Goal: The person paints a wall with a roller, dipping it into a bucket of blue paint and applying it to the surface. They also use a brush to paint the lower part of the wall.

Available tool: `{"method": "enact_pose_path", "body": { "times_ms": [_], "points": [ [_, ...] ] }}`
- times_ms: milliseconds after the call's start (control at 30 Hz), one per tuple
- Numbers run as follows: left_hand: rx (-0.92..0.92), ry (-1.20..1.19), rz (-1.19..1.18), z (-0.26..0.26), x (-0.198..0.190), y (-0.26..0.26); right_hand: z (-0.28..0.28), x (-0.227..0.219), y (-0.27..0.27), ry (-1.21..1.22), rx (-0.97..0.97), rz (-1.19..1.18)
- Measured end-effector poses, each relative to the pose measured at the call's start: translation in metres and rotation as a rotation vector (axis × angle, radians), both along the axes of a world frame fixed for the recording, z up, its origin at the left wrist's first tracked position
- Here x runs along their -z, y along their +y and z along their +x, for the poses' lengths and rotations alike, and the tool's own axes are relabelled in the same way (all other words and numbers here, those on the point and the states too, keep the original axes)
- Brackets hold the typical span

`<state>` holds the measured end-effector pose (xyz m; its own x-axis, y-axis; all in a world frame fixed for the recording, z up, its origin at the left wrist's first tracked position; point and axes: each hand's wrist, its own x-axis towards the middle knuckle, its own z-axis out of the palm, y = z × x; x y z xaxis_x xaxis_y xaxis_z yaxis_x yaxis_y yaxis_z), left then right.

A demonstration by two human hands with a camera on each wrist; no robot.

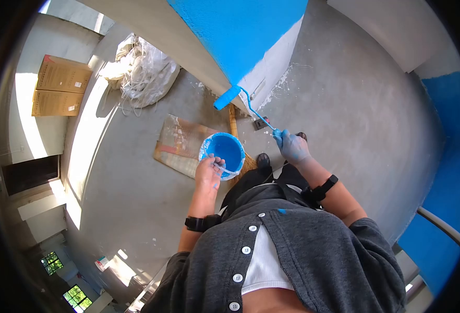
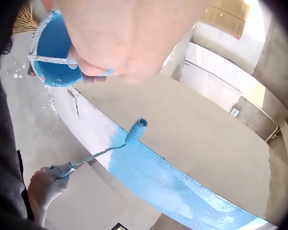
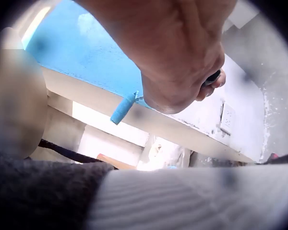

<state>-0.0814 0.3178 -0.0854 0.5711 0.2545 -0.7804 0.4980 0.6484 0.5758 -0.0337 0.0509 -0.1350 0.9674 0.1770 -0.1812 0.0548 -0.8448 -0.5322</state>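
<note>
The right hand (image 1: 294, 148) grips the handle of a paint roller, its blue sleeve (image 1: 227, 97) at the lower edge of the blue paint on a wall (image 1: 256, 62). In the left wrist view the roller (image 2: 136, 131) lies at the wall's edge beside the painted part. Blue paint marks the right hand's fingers. The left hand (image 1: 209, 173) holds the handle of a bucket (image 1: 224, 151) with blue paint inside, its rim smeared. The right wrist view shows the roller (image 3: 124, 108) beyond the right hand (image 3: 182, 72).
A stained board (image 1: 180, 141) and a broom (image 1: 233, 121) lie by the bucket. White plastic sheeting (image 1: 146, 73) is heaped on the floor, with cardboard boxes (image 1: 60, 86) farther left. A wall socket (image 3: 227, 118) sits low on the unpainted part. Paint spots mark the floor.
</note>
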Motion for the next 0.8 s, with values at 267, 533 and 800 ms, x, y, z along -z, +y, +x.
{"method": "enact_pose_path", "body": {
  "times_ms": [267,533,800],
  "points": [
    [0.088,0.056,0.014,0.013,0.008,-0.009,-0.003,-0.019,-0.025,0.893,0.383,0.994],
    [0.16,0.1,0.059,0.023,-0.005,-0.023,0.026,-0.049,0.022,1.355,0.476,1.529],
    [0.182,0.085,0.076,0.021,-0.004,-0.025,0.072,-0.038,0.008,1.321,0.597,1.524]
  ]
}}
